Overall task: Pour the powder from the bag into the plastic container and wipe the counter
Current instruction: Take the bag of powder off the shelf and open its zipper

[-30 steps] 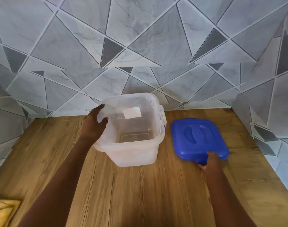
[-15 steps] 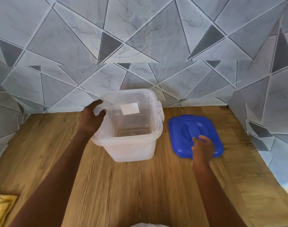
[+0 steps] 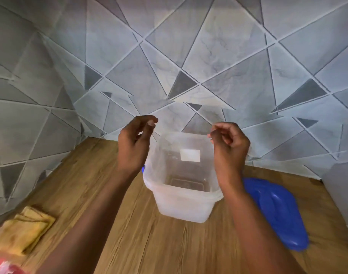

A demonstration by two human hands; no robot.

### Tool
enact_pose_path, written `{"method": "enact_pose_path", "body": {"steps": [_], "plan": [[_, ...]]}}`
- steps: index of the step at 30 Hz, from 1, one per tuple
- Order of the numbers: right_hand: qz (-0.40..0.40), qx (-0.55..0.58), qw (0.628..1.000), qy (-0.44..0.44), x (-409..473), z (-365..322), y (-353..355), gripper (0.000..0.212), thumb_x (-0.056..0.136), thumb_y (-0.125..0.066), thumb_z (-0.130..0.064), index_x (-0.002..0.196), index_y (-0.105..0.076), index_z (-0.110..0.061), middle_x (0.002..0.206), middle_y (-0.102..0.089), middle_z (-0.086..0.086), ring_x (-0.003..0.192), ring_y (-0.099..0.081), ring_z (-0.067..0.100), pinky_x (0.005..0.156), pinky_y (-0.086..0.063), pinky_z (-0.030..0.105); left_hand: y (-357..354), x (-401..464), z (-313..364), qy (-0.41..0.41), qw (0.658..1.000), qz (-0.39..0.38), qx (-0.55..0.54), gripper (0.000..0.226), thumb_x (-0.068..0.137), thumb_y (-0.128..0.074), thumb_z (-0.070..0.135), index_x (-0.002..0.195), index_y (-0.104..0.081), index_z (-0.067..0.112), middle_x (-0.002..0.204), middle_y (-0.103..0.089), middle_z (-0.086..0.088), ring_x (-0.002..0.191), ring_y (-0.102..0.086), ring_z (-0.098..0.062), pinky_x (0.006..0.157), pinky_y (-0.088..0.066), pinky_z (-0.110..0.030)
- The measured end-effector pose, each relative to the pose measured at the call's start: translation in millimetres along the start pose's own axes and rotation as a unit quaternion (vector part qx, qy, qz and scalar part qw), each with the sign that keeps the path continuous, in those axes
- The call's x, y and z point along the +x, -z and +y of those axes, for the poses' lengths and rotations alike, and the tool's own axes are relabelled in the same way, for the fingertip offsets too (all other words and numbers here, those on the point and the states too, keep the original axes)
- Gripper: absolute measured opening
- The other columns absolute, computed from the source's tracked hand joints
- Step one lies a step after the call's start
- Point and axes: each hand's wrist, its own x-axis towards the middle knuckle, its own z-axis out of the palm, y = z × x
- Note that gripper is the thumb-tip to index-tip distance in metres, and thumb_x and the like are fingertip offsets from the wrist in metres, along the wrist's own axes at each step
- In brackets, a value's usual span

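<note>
A translucent plastic container (image 3: 181,206) stands open and empty on the wooden counter (image 3: 141,242), with a white label on its far wall. Its blue lid (image 3: 277,212) lies flat just to the right. My left hand (image 3: 134,143) is raised above the container's left rim, thumb and fingertips pinched together. My right hand (image 3: 229,147) hovers over the right rim, fingers curled and pinched the same way. Nothing is clearly visible in either hand. A red and white package (image 3: 3,265), perhaps the powder bag, shows at the bottom left corner, blurred.
A folded yellow cloth (image 3: 20,232) lies on the counter at the left. Grey marble-patterned tiled walls (image 3: 189,66) close in the counter at the back, left and right. Bare wood lies in front of the container.
My left hand let go of the container's rim and my right hand left the lid. Both rose above the container with fingers pinched. The view shifted, bringing the cloth and red package into sight.
</note>
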Motion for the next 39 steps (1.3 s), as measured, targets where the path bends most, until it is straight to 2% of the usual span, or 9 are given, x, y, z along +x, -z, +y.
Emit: {"method": "enact_pose_path", "body": {"steps": [4, 9, 18, 23, 25, 27, 31, 36, 39], "plan": [[-0.070, 0.027, 0.996, 0.055, 5, -37, -71, 0.010, 0.088, -0.064, -0.008, 0.087, -0.069, -0.016, 0.082, -0.072, 0.007, 0.079, -0.070, 0.031, 0.077, -0.059, 0.043, 40, 25, 23, -0.034, 0.999, 0.033, 0.003, 0.019, 0.101, -0.055, 0.022, 0.110, -0.069, 0.014, 0.107, -0.073, 0.005, 0.101, -0.068, -0.014, 0.083, -0.055, -0.034], [-0.106, 0.076, 0.985, 0.113, -3, -89, -166, 0.013, 0.087, -0.064, -0.009, 0.085, -0.069, -0.020, 0.078, -0.071, -0.002, 0.078, -0.069, 0.025, 0.072, -0.058, 0.040, 121, 73, 44, -0.103, 0.991, 0.081, 0.024, 0.017, 0.100, -0.057, 0.021, 0.110, -0.069, 0.013, 0.106, -0.073, 0.004, 0.099, -0.068, -0.012, 0.082, -0.055, -0.027], [-0.132, 0.103, 0.954, 0.248, -11, -173, -341, 0.009, 0.091, -0.067, -0.006, 0.092, -0.073, -0.014, 0.085, -0.072, -0.007, 0.082, -0.068, 0.011, 0.074, -0.056, 0.023, 288, 179, 66, -0.204, 0.964, 0.154, 0.066, 0.014, 0.098, -0.059, 0.025, 0.108, -0.067, 0.019, 0.101, -0.072, 0.005, 0.096, -0.068, -0.012, 0.086, -0.057, -0.037], [-0.139, 0.117, 0.929, 0.323, 3, -214, -428, 0.008, 0.089, -0.066, -0.006, 0.088, -0.071, -0.012, 0.079, -0.070, -0.004, 0.075, -0.067, 0.016, 0.071, -0.058, 0.034, 368, 246, 80, -0.251, 0.937, 0.203, 0.132, 0.020, 0.098, -0.058, 0.030, 0.115, -0.063, 0.020, 0.108, -0.067, 0.006, 0.096, -0.064, -0.010, 0.084, -0.057, -0.039], [-0.140, 0.122, 0.921, 0.343, 13, -232, -457, 0.009, 0.088, -0.065, -0.004, 0.087, -0.070, -0.012, 0.079, -0.070, -0.003, 0.074, -0.068, 0.017, 0.071, -0.058, 0.034, 398, 283, 84, -0.245, 0.930, 0.200, 0.189, 0.032, 0.096, -0.058, 0.035, 0.125, -0.056, 0.022, 0.126, -0.057, 0.002, 0.112, -0.055, -0.015, 0.091, -0.053, -0.038], [-0.138, 0.112, 0.918, 0.354, 24, -250, -484, 0.009, 0.087, -0.066, -0.004, 0.088, -0.071, -0.011, 0.081, -0.071, -0.005, 0.077, -0.068, 0.011, 0.072, -0.057, 0.027, 423, 324, 88, -0.215, 0.924, 0.200, 0.246, 0.048, 0.094, -0.061, 0.039, 0.136, -0.047, 0.021, 0.141, -0.040, -0.007, 0.128, -0.040, -0.026, 0.104, -0.041, -0.039], [-0.143, 0.057, 0.918, 0.365, 47, -274, -527, 0.006, 0.086, -0.070, -0.007, 0.087, -0.072, -0.013, 0.080, -0.072, -0.008, 0.078, -0.066, 0.005, 0.068, -0.051, 0.013, 455, 391, 108, -0.173, 0.916, 0.231, 0.279, 0.073, 0.091, -0.063, 0.038, 0.150, -0.027, 0.013, 0.153, -0.026, -0.018, 0.141, -0.027, -0.037, 0.116, -0.026, -0.046], [-0.162, -0.002, 0.919, 0.359, 80, -288, -566, 0.005, 0.086, -0.070, -0.011, 0.083, -0.074, -0.014, 0.077, -0.072, -0.007, 0.078, -0.066, 0.005, 0.071, -0.053, 0.020, 480, 463, 139, -0.129, 0.944, 0.265, 0.149, 0.086, 0.093, -0.061, 0.037, 0.154, -0.013, 0.000, 0.156, -0.028, -0.019, 0.145, -0.028, -0.033, 0.119, -0.026, -0.042], [-0.164, -0.016, 0.917, 0.362, 95, -290, -575, 0.008, 0.086, -0.069, -0.010, 0.080, -0.074, -0.014, 0.074, -0.072, -0.007, 0.077, -0.066, 0.006, 0.068, -0.052, 0.016, 479, 490, 152, -0.112, 0.944, 0.288, 0.113, 0.088, 0.094, -0.060, 0.039, 0.155, -0.008, 0.001, 0.156, -0.029, -0.019, 0.143, -0.031, -0.035, 0.117, -0.029, -0.044]]}}
